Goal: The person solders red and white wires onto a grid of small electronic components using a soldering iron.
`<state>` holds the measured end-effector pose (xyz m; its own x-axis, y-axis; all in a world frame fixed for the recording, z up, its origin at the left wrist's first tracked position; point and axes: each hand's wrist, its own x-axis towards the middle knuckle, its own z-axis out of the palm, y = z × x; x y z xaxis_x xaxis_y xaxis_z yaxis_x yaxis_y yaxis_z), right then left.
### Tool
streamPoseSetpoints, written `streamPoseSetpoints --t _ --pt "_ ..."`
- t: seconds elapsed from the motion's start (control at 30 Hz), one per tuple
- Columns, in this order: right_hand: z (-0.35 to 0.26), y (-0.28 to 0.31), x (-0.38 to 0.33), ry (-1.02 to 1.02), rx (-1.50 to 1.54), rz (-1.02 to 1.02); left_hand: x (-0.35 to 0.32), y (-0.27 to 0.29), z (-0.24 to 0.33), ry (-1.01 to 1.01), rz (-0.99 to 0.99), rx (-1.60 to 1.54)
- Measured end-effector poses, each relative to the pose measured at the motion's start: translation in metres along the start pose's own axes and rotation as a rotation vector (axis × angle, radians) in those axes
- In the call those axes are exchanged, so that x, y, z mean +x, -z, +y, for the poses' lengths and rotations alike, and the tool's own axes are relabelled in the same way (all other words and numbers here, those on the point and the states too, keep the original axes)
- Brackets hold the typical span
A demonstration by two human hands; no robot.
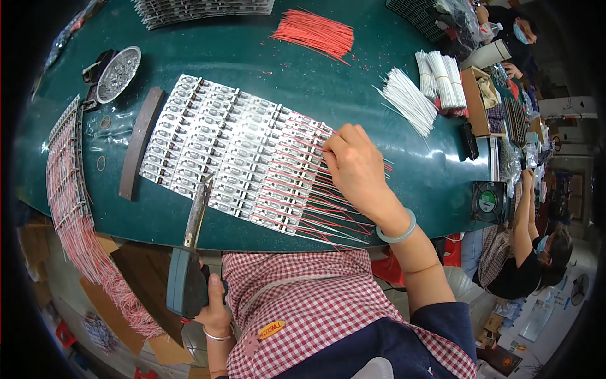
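Note:
My left hand (214, 309) grips the handle of a soldering gun (183, 287), fingers wrapped round it. Its long metal barrel reaches up over the lower edge of a panel of white modules in rows (233, 151), with the tip against or just above the panel. Thin red and white wires (328, 221) run from the panel's right-hand rows and hang off to the right. My right hand (360, 167) is at the panel's right edge, thumb and forefinger pinched together at a wire. Part of that wire is hidden behind the hand.
A dark bar (141, 144) lies left of the panel, beside a metal dish (118, 74). Wired strips (66, 170) hang over the table's left edge. Red wires (315, 35), white wires (407, 101) and a small fan (489, 201) are on the table. Two people work at right.

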<state>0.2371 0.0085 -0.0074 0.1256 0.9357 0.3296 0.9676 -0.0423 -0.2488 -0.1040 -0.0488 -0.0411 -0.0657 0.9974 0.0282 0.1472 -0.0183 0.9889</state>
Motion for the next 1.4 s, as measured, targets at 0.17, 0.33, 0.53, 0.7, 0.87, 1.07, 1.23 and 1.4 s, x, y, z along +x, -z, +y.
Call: streamPoseSetpoints --t 0.17,0.33,0.53,0.7,0.87,1.07,1.23,1.4 --pt "-0.004 -0.005 0.000 0.102 -0.113 0.025 0.000 0.000 0.000 -0.022 0.017 -0.005" --pt "-0.003 -0.004 -0.002 0.003 -0.051 -0.045 0.000 0.001 -0.001 -0.011 0.014 0.002" --pt "-0.002 -0.001 -0.003 -0.059 -0.037 -0.149 0.004 -0.001 0.006 -0.011 0.006 0.005" --pt "0.002 0.007 -0.003 -0.095 0.034 -0.212 0.009 -0.001 0.009 0.008 -0.003 -0.003" --pt "0.010 0.044 0.002 -0.063 -0.015 -0.264 0.017 -0.005 0.017 0.004 0.037 -0.043" --pt "0.061 0.085 0.043 0.013 -0.309 -0.027 0.034 -0.003 0.016 0.038 0.033 -0.043" --pt "0.092 0.021 0.116 0.192 -0.376 0.081 0.052 -0.015 0.031 0.033 0.040 -0.073" --pt "0.101 -0.039 0.159 0.222 -0.403 0.097 0.057 -0.017 0.032 0.038 0.085 -0.082"
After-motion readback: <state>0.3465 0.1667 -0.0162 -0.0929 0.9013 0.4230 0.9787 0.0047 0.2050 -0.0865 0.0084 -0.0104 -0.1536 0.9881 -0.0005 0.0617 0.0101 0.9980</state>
